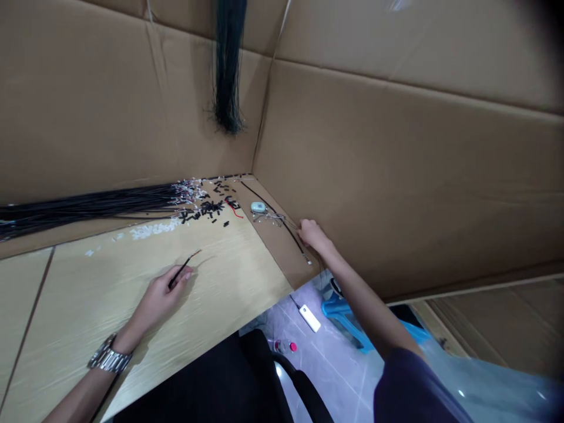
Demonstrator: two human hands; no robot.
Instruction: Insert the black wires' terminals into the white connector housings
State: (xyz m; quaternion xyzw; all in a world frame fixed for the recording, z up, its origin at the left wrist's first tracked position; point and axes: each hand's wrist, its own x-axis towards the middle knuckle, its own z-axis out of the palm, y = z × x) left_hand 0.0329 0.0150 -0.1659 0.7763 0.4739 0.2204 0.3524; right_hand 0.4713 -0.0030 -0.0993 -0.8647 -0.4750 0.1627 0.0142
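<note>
My left hand, with a metal watch on its wrist, rests over the table pinching a black cable. The cable's stripped end shows thin coloured wires pointing up and right. At the table's right edge, my right hand has its fingers closed beside the cardboard wall; what is in them is hidden. Close to it lie a short black cable with a small white connector, a pair of thin-framed glasses and a small pale green case.
A long bundle of black cables lies along the back. Several black tube pieces, white bits and a red wire are nearby. Dark wires hang above. Below are a blue stool, a white power bank and a bottle.
</note>
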